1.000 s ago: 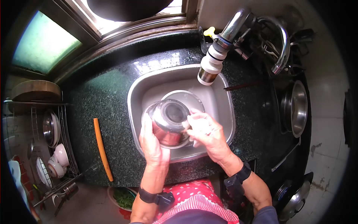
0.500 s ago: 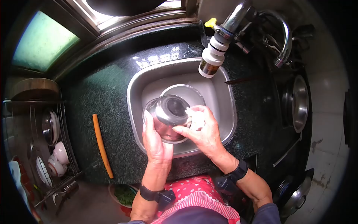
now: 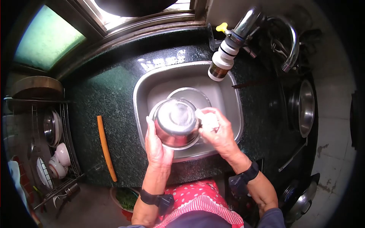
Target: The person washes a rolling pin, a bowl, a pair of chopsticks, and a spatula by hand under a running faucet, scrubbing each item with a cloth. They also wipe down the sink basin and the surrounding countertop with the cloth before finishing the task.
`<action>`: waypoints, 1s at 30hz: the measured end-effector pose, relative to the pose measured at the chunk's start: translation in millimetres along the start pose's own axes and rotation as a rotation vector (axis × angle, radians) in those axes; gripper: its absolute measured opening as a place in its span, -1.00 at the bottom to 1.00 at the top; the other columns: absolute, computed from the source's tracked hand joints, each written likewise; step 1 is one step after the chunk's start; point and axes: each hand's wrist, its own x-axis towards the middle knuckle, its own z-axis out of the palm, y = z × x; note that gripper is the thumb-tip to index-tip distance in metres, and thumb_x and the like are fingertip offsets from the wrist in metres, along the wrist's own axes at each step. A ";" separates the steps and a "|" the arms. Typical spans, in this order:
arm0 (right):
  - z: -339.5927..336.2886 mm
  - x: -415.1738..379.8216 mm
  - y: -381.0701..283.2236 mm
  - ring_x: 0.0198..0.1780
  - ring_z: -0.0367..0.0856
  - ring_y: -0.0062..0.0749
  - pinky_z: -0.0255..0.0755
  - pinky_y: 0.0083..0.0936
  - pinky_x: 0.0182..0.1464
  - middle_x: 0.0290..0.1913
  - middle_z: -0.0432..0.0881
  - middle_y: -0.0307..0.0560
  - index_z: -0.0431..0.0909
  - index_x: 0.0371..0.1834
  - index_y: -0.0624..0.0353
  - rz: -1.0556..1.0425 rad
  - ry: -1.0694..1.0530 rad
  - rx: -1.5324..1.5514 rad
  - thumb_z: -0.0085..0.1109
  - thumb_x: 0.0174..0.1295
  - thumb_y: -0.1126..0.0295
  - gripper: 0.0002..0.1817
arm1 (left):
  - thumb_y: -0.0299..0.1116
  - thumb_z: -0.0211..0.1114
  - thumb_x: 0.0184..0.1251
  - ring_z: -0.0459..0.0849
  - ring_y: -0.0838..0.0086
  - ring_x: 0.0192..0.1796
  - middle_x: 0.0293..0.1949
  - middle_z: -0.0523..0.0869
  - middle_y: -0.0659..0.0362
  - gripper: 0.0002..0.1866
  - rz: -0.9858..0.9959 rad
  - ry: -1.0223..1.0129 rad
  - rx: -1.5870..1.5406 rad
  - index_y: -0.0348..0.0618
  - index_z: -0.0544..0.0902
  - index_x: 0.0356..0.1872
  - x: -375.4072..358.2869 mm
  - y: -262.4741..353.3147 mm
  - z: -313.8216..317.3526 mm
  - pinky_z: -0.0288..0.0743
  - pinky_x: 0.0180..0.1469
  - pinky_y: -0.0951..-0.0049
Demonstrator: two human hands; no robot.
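Both hands are gripping things over the sink (image 3: 141,95).

Left hand (image 3: 156,146) is curling its fingers up around the near-left wall of a steel bowl (image 3: 176,122), holding it bottom-up; right hand (image 3: 220,133) is clenching a white soapy pad (image 3: 208,121) and pressing it against the bowl's right side. Just beyond the hands, a second steel bowl (image 3: 194,95) is sitting in the basin.

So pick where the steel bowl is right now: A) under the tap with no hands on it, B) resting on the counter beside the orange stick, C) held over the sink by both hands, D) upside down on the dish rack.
C: the left hand and right hand grip the bowl above the sink.
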 end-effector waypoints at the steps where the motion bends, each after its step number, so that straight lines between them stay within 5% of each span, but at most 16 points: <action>1: -2.8 1.2 -7.7 -0.16 0.49 -0.62 0.44 -0.64 -0.12 -0.20 0.52 -0.22 0.44 0.03 0.21 0.105 0.056 0.024 0.44 -0.04 0.50 -0.47 | -0.07 -0.05 0.53 0.54 0.40 0.17 0.13 0.57 0.13 -0.56 0.018 0.002 0.020 -0.22 0.45 0.16 4.6 -0.2 -7.4 0.45 0.22 0.32; 12: 26.6 18.9 -12.6 -0.26 0.51 -0.68 0.43 -0.71 -0.22 -0.30 0.56 -0.28 0.50 -0.14 0.26 0.158 0.179 0.081 0.53 -0.04 0.29 -0.52 | -0.07 -0.08 0.54 0.58 0.42 0.08 0.05 0.61 0.10 -0.55 0.189 -0.147 0.333 -0.24 0.47 0.13 -3.0 15.5 -16.2 0.47 0.18 0.35; 22: 12.6 20.8 -20.9 -0.33 0.47 -0.68 0.36 -0.73 -0.34 -0.30 0.49 -0.33 0.45 -0.14 0.10 0.283 -0.040 0.162 0.48 -0.02 0.22 -0.55 | -0.19 0.09 0.49 0.57 0.70 -0.16 -0.19 0.64 0.29 -0.70 0.260 -0.133 0.332 -0.23 0.57 -0.06 -3.5 15.7 -23.9 0.47 -0.06 0.64; 28: 14.9 15.6 -23.5 -0.31 0.44 -0.71 0.42 -0.68 -0.21 -0.35 0.51 -0.32 0.40 -0.25 0.18 0.282 -0.008 0.079 0.63 -0.21 0.22 -0.42 | -0.23 0.18 0.43 0.52 0.74 -0.23 -0.23 0.61 0.33 -0.69 0.185 -0.259 0.457 -0.28 0.57 -0.02 -8.5 29.0 -40.9 0.43 -0.10 0.68; 30: 6.9 15.0 -24.5 -0.28 0.45 -0.70 0.42 -0.68 -0.18 -0.35 0.54 -0.30 0.41 -0.25 0.21 0.133 -0.027 0.018 0.65 -0.24 0.22 -0.40 | -0.38 0.29 0.28 0.58 0.62 -0.11 -0.16 0.64 0.25 -0.57 0.080 -0.365 0.523 -0.36 0.48 0.11 -15.6 40.4 -30.4 0.47 -0.03 0.60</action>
